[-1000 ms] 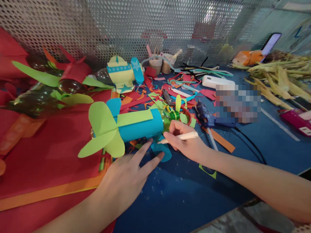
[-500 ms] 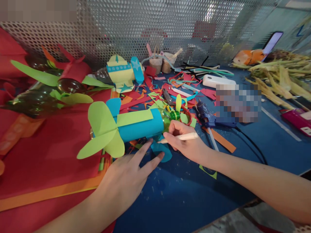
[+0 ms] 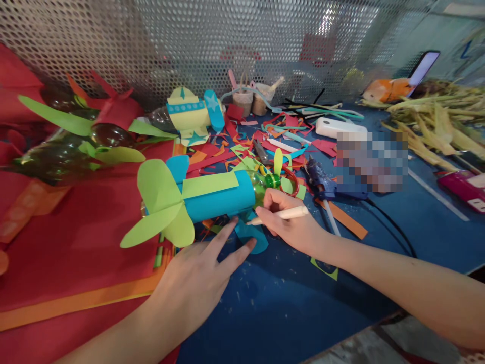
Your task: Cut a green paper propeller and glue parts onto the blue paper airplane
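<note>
A bottle airplane (image 3: 222, 201) lies on its side, its green plastic bottle wrapped in blue paper, with a lime strip on top, lime tail pieces at the left and a small propeller by the cap. My left hand (image 3: 204, 268) is open, two fingers spread and pressing on the plane's rounded blue paper wing (image 3: 254, 238) on the near side. Pinched in my right hand (image 3: 290, 220) is a white pen (image 3: 291, 213), its tip touching or just above that wing. The other blue wing (image 3: 177, 167) sticks out on the far side.
Paper scraps (image 3: 212, 154) litter the area behind the plane. A blue glue gun (image 3: 320, 179) with its cord lies to the right. Red paper sheets (image 3: 94, 242) cover the left. Further bottle planes, a cream paper one (image 3: 187, 114) among them, stand behind, before a perforated metal panel (image 3: 189, 45).
Hardly anything differs. The pen tip has shifted very slightly on the blue wing; my left hand stays in place.
</note>
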